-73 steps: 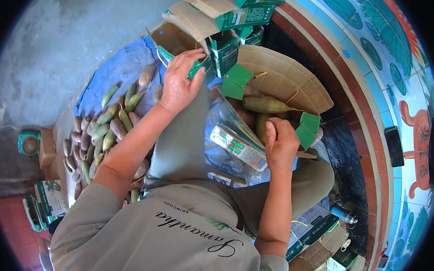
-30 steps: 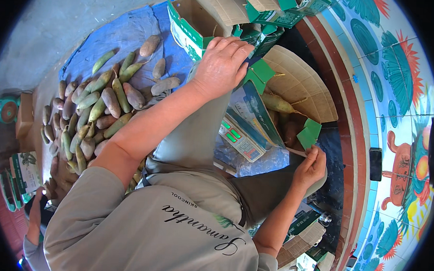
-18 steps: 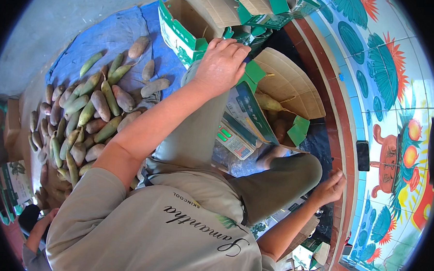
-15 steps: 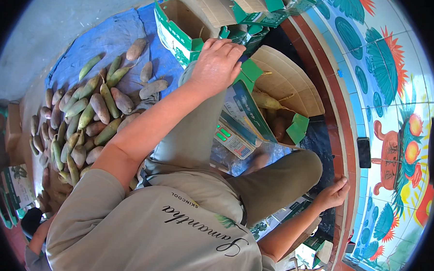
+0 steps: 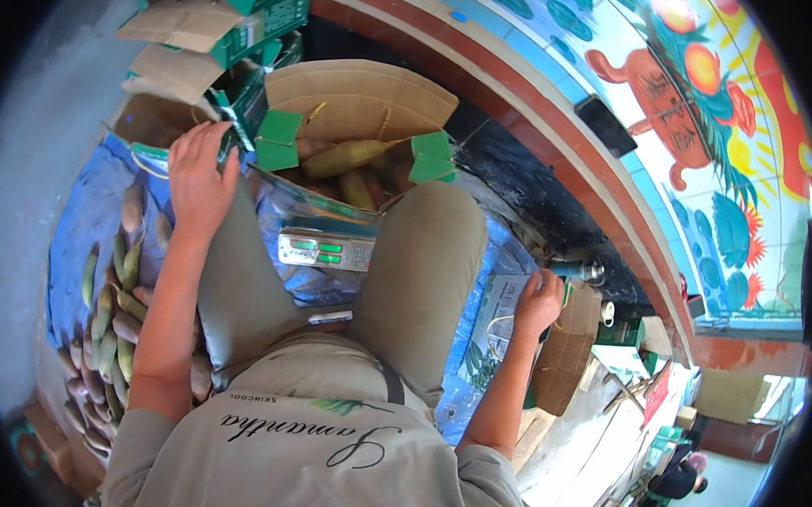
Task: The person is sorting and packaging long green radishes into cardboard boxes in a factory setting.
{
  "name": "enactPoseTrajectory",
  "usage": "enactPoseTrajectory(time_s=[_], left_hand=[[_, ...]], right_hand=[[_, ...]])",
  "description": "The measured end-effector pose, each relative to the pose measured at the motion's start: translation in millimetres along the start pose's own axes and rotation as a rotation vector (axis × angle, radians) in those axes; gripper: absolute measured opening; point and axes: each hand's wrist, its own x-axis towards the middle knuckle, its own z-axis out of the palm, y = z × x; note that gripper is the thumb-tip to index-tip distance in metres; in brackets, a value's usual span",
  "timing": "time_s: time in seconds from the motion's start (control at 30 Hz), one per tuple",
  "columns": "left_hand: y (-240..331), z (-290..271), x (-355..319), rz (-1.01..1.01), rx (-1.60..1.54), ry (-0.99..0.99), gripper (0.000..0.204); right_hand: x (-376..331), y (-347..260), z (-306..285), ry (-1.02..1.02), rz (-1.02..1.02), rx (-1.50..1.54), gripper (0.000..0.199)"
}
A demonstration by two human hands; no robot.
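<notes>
We're sitting with knees up over a blue tarp [image 5: 81,230]. Our left hand [image 5: 199,176] is up at about 10 o'clock, palm down, fingers draped over the green-edged rim of an open cardboard box [image 5: 358,106], resting on it more than clamping it. That box sits at 12 o'clock past our knees, and inside lies a long greenish-yellow shoot [image 5: 347,158]; its long axis runs roughly left-right, with the thin tip pointing toward 2 o'clock. A few more shoots sit under it.

Our right hand [image 5: 538,305] is out at 3 o'clock, fingers curled closed around the top edge of a flat folded carton [image 5: 493,339], green and white with a leaf print. The carton's long axis runs from the hand down toward 6 o'clock.

Between our legs sits a small scale [image 5: 326,249] with a green display, wrapped in clear plastic. A pile of loose shoots [image 5: 113,313] spreads over the tarp at 8 to 9 o'clock.
</notes>
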Motion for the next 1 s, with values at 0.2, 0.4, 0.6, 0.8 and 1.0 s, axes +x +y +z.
enactPoseTrajectory(time_s=[0.2,0.4,0.6,0.8,1.0], left_hand=[[2,-4,5,-0.013,0.054,-0.012,0.032],[7,0,4,-0.061,-0.011,-0.065,0.032],[9,-3,3,-0.058,0.002,-0.093,0.028],[10,0,8,-0.050,0.036,-0.097,0.028],[7,-2,7,-0.031,0.069,-0.098,0.028]], right_hand=[[-24,79,-4,-0.196,0.312,-0.364,0.058],[-75,132,7,-0.631,0.549,-0.211,0.038],[-51,131,9,-0.485,0.523,-0.458,0.023],[-12,147,29,-0.169,0.341,-0.592,0.015],[15,95,86,0.092,-0.185,-0.369,0.001]])
